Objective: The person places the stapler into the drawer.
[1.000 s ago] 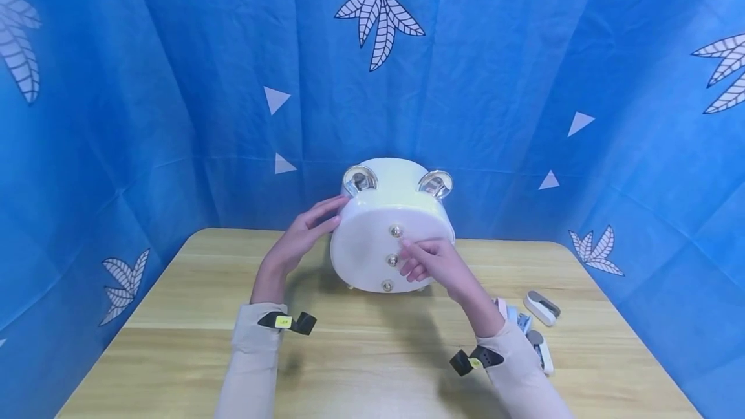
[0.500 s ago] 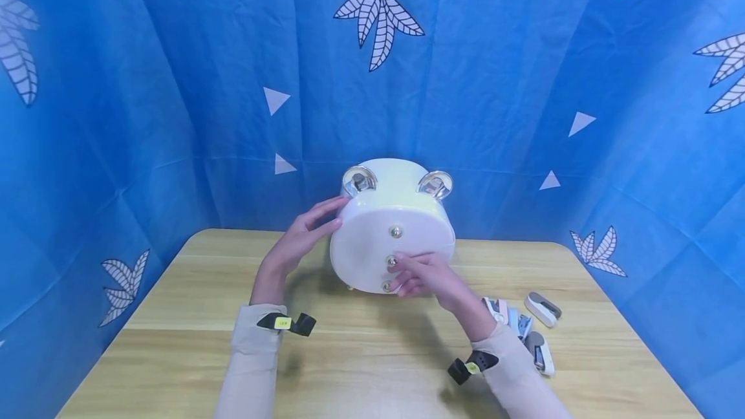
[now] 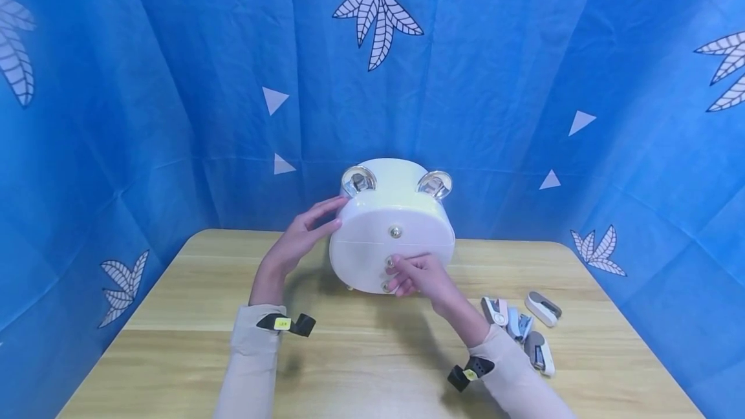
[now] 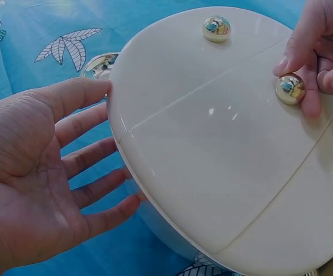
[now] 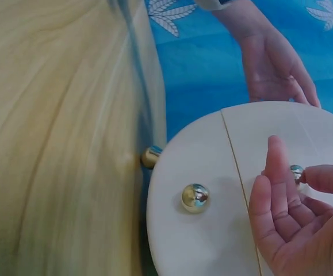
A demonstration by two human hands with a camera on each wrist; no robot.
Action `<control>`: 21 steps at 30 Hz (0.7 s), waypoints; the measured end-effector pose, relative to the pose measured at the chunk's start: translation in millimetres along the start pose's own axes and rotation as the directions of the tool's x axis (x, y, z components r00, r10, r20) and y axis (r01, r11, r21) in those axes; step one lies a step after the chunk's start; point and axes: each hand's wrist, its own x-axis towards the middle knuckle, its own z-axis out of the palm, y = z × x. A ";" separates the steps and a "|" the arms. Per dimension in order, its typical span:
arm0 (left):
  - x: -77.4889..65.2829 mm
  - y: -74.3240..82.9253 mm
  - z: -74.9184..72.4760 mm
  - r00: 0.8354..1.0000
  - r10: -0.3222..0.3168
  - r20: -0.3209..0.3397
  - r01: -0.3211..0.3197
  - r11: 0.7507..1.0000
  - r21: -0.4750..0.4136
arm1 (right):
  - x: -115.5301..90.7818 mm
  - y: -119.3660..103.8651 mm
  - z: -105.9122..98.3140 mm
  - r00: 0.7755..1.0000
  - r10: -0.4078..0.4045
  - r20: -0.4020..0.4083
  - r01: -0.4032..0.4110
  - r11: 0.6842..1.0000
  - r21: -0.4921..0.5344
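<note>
While right fingers (image 5: pixel 277 158) pinch round golden knob (image 4: pixel 290 89), glossy box (image 4: pixel 212 144) gleams.

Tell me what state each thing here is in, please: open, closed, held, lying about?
White three-drawer box: upright on the wooden table.
Top drawer: closed.
Middle drawer: closed or barely ajar; cannot tell which.
Middle gold knob: pinched by the right hand.
Bottom drawer: appears closed.
Left hand: fingers extended, touching the box's side.
Four small staplers: lying on the table; too small to tell whether open.
Blue curtain: hanging in folds.
</note>
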 end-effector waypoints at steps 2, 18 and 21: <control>-0.3 -0.3 -0.1 1.000 -0.004 -0.001 0.004 1.000 0.000 | -2.5 0.8 1.5 1.000 -0.006 -0.002 0.006 1.000 0.001; -0.1 -1.5 -2.4 1.000 0.017 0.020 -0.017 1.000 -0.003 | -45.2 1.8 13.7 0.999 -0.034 0.035 0.036 0.998 -0.057; 0.5 -2.3 -4.6 0.999 0.025 0.043 -0.026 1.000 0.011 | -52.8 1.7 14.3 0.998 -0.026 0.049 0.029 0.998 -0.063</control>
